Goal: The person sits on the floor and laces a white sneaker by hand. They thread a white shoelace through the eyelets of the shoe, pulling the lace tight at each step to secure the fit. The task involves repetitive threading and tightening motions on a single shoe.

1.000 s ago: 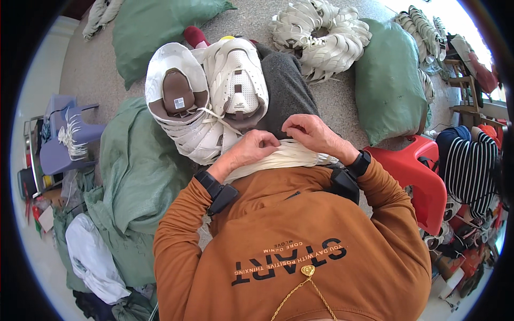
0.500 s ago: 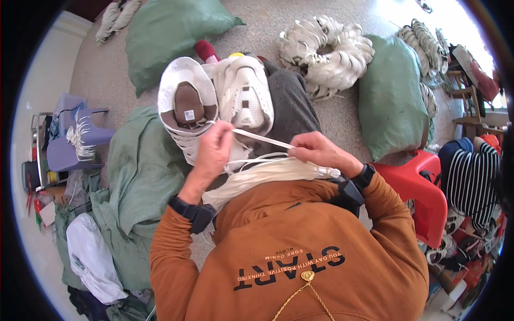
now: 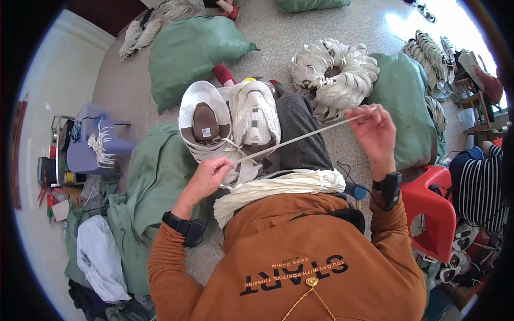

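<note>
A white shoelace (image 3: 300, 138) runs taut between my two hands, rising to the right. My left hand (image 3: 206, 179) pinches it just below the shoe uppers, and my right hand (image 3: 376, 131), lifted beyond my right thigh, has its fingers closed on the other end. A white and brown shoe upper (image 3: 191, 101) lies before me at left, its opening and brown tongue facing up. Beside it is a second white shoe upper (image 3: 256, 109), partly behind the lace. Across my lap lies a tied bundle of white laces (image 3: 278, 184).
Green sacks (image 3: 195, 56) lie on the floor ahead. A ring of white shoe uppers (image 3: 334, 75) sits beside another green sack (image 3: 402, 107). A red stool (image 3: 433, 208) stands at my right, a purple chair (image 3: 91, 155) at left. Green cloth (image 3: 158, 166) spreads by my left side.
My right hand has moved right and away from me, drawing the lace out longer. My left hand is slightly lower, still pinching the lace. The whole view has shifted.
</note>
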Available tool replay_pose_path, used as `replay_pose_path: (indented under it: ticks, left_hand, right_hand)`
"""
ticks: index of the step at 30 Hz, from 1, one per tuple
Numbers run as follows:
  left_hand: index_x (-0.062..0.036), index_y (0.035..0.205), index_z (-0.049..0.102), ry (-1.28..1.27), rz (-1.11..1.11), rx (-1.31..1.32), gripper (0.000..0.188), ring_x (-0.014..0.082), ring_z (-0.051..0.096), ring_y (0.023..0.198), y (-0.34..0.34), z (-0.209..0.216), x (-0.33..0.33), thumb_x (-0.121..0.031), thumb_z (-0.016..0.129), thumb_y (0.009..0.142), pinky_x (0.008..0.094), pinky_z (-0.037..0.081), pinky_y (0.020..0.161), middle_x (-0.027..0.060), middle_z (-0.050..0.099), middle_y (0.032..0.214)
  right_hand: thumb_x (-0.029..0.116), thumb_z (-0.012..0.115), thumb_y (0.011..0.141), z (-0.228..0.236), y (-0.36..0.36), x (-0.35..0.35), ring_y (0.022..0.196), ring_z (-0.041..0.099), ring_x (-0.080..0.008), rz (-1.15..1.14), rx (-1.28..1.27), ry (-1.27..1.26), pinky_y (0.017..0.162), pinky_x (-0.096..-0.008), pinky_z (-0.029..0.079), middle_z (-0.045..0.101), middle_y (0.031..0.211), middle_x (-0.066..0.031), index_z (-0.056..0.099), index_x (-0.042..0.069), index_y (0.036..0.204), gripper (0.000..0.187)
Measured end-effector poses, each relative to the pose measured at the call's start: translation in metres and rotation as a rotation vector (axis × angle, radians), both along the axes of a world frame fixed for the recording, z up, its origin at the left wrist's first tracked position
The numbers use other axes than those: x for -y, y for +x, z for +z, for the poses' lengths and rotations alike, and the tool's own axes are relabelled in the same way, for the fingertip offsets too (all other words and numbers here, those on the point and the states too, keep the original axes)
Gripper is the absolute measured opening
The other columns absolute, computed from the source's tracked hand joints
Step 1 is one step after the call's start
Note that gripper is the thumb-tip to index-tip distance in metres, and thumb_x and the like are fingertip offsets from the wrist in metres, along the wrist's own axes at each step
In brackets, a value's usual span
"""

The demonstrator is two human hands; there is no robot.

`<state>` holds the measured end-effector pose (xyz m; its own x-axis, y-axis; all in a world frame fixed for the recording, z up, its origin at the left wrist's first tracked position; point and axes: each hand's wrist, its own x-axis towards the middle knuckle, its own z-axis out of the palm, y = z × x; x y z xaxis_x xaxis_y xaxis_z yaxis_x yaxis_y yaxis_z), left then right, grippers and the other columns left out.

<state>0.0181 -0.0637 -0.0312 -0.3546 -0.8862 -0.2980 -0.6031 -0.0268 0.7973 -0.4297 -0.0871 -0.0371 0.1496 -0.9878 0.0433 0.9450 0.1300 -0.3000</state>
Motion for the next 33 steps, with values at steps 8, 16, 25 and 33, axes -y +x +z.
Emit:
replay_pose_path:
  ticks: [8,16,25,33]
  left_hand:
    - [-0.0042,0.088,0.064,0.31,0.125,-0.463,0.008,0.0044,0.049,0.049,0.016,0.072,0.015,-0.009,0.065,0.095,0.0194,0.041,0.049,-0.0029,0.058,0.069]
    - [0.0002,0.091,0.069,0.099,-0.199,0.249,0.02,0.0142,0.055,0.062,0.02,-0.002,-0.013,-0.02,0.07,0.089,0.0317,0.046,0.061,0.0056,0.059,0.066]
    - [-0.0014,0.093,0.073,0.125,-0.12,0.254,0.026,0.0261,0.065,0.071,0.009,-0.063,-0.039,-0.026,0.072,0.085,0.0371,0.051,0.068,0.0167,0.067,0.076]
    - [0.0004,0.098,0.074,0.432,0.012,-0.109,0.021,0.0083,0.058,0.067,0.003,-0.053,-0.035,-0.018,0.072,0.09,0.0282,0.046,0.061,0.0021,0.069,0.077]
  right_hand:
    - [0.017,0.049,0.104,-0.026,-0.114,0.011,0.059,0.036,-0.0112,-0.276,-0.315,0.104,0.063,-0.0297,0.036,0.046,0.076,-0.0029,0.049,0.007,0.079,0.027]
    - [0.024,0.049,0.107,-0.05,-0.077,0.012,0.052,0.037,-0.0078,-0.193,-0.807,0.28,0.052,-0.0261,0.035,0.053,0.078,-0.0045,0.049,0.008,0.08,0.031]
    - [0.027,0.049,0.108,-0.064,-0.04,0.02,0.054,0.041,-0.0072,-0.099,-0.831,0.282,0.052,-0.0251,0.036,0.057,0.084,-0.0051,0.053,0.007,0.083,0.031]
    - [0.027,0.05,0.107,-0.055,-0.034,0.03,0.061,0.048,-0.0104,-0.087,-0.759,0.167,0.061,-0.0286,0.042,0.061,0.09,-0.0072,0.057,0.005,0.088,0.03]
